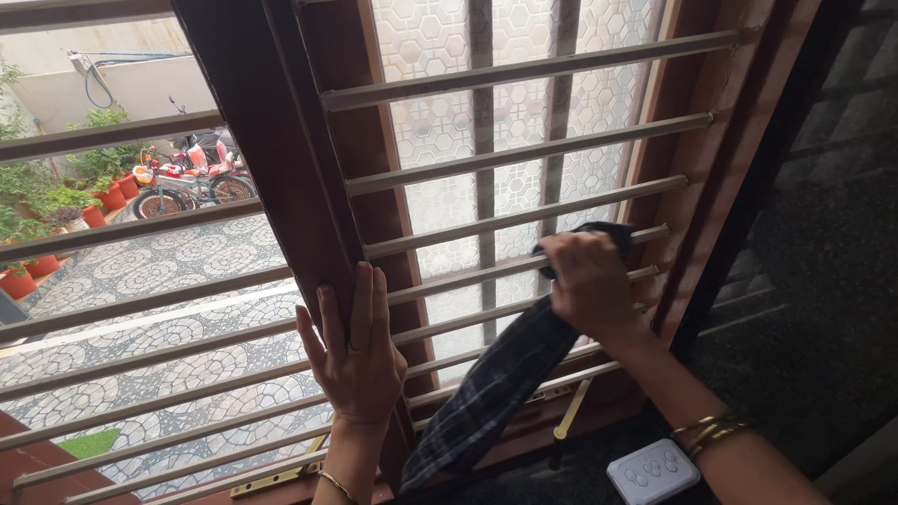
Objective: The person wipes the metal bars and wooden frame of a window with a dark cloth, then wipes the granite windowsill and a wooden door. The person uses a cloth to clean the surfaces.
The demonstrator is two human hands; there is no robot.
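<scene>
We saw our right hand (pixel 587 285) clenched around a dark checked cloth (pixel 486 393), pressing the bunched top of it against one of the pale horizontal window bars (pixel 524 215) near the right edge of the grille. The rest of the cloth hung down and to the left from that grip, its long axis slanting toward the lower sill, where brass hinges (pixel 281 477) and a brass stay (pixel 571 409) showed. The bar under the cloth ran left to right, so the length of it lay to the left of the right hand, toward the wooden mullion (pixel 281 159).

Our left hand (pixel 355 351) lay flat and released against that mullion, fingers straight and pointing up, holding nothing. It was well apart from the cloth's bunched end, though the hanging tail came near its wrist. The right hand was plainly the nearer one to the cloth.

Behind the bars sat patterned frosted glass (pixel 440 112); through the open left side we saw a paved yard (pixel 150 281), red pots and bicycles. A white switch plate (pixel 652 470) sat at the lower right.
</scene>
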